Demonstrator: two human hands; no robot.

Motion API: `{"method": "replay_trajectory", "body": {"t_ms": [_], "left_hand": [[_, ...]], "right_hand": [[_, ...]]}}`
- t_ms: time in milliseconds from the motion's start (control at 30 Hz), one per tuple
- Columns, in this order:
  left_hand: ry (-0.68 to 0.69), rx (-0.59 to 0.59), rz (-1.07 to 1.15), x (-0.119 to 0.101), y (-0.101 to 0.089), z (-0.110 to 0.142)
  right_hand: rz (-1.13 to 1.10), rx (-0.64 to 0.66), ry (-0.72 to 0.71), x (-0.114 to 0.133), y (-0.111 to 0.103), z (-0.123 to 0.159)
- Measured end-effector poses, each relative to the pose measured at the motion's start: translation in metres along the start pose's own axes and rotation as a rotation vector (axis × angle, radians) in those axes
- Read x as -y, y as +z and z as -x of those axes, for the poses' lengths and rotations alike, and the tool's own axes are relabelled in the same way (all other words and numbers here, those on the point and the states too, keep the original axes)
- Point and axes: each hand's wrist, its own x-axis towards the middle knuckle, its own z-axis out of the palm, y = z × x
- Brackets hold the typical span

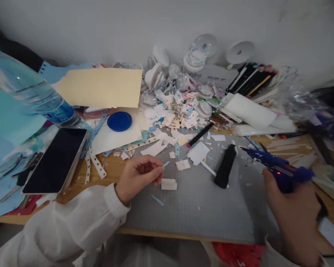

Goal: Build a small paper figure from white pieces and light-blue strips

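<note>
Between thumb and forefinger, my left hand (141, 176) pinches a small light-blue paper strip (166, 163). Just below those fingertips a small folded white paper piece (169, 184) stands on the grey mat (189, 215). Another light-blue strip (157, 200) lies nearer the front edge. At the right, my right hand (292, 207) is closed around a blue hot glue gun (280, 168) with a red light lit; its nozzle points left. Between the hands lie a black tube-like tool (225, 167), a white paper piece on a stick (199, 153) and a small cream square (183, 165).
A phone (57, 159), a water bottle (36, 89) and a blue round lid (119, 121) are at the left. Heaped paper scraps (183, 111) fill the back middle. Marker pens (250, 79) and a white roll (250, 109) lie back right.
</note>
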Motion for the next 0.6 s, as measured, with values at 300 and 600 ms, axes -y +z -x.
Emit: {"method": "replay_trajectory", "body": {"t_ms": [300, 600], "left_hand": [[0.02, 0.007, 0.048, 0.004, 0.001, 0.001], [-0.012, 0.046, 0.129, 0.006, 0.001, 0.002]], "right_hand": [[-0.116, 0.086, -0.142, -0.031, 0.002, 0.006], [0.001, 0.008, -0.404, -0.039, -0.014, 0.029]]}}
